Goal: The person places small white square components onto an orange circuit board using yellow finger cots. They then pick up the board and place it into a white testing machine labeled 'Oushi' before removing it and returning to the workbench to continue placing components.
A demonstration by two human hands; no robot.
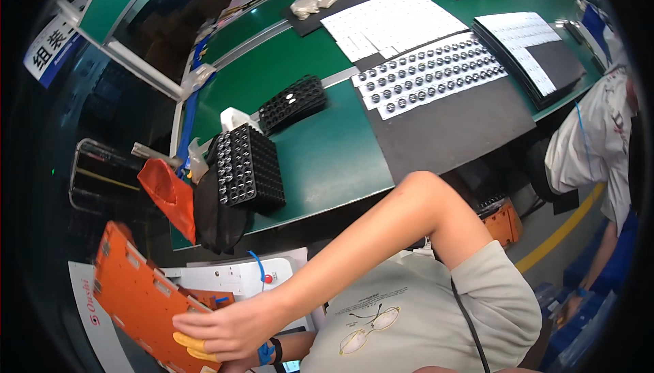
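An orange slotted panel (139, 294) stands steeply tilted at the lower left, over a white machine. My right arm reaches across my body, and my right hand (235, 325) is closed at the panel's near edge, fingers lying along it. Yellow finger covers show at its lower fingertips. My left forearm (296, 346) comes in below, with a blue and black band at the wrist. The left hand itself is hidden behind the right hand, so its fingers do not show.
The white machine (276, 271) has a red button and blue tube. On the green bench (327, 175) stand black gridded trays (248, 168), white sheets with rows of round black parts (429, 76), and dark mats. An orange bag (167, 196) hangs at its left corner. Another person (593, 141) is at right.
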